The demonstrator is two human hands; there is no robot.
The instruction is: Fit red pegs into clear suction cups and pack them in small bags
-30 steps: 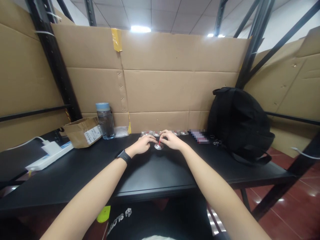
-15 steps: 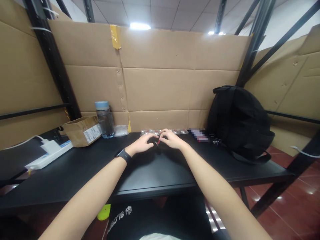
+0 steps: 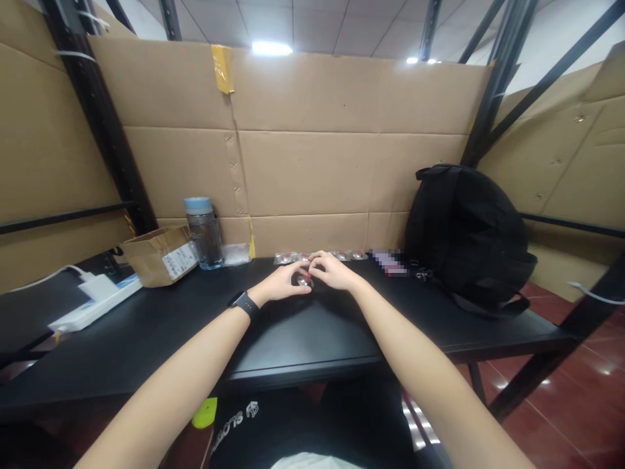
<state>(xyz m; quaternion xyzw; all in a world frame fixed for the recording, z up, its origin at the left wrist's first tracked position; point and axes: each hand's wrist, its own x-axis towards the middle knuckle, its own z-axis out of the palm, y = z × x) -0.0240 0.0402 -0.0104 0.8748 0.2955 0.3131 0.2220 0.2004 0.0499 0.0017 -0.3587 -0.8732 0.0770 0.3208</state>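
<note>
At the far left of the black desk (image 3: pixel 303 345), a white power strip (image 3: pixel 78 316) is seen with a white charger (image 3: pixel 99 286) plugged into it. Beside it, an open cardboard box (image 3: pixel 159 257) is placed, followed by a blue-lidded bottle (image 3: pixel 203 234) and a clear plastic packet (image 3: pixel 236 255). The left hand (image 3: pixel 288 280), with a dark watch (image 3: pixel 244 303) worn at the wrist, is curved around a small shiny disc (image 3: pixel 305 282) above the desk's middle; whether the disc is touched by it cannot be told. The disc's red stem (image 3: pixel 308 276) is pinched between the right hand's (image 3: pixel 326 270) thumb and fingertips. Behind both hands, wrapped pieces (image 3: pixel 286 258) are lined up by the cardboard wall (image 3: pixel 312 169). Farther right, a pixelated item (image 3: pixel 389 262), small metal items (image 3: pixel 422 276) and a black backpack (image 3: pixel 469 241) are set.
</note>
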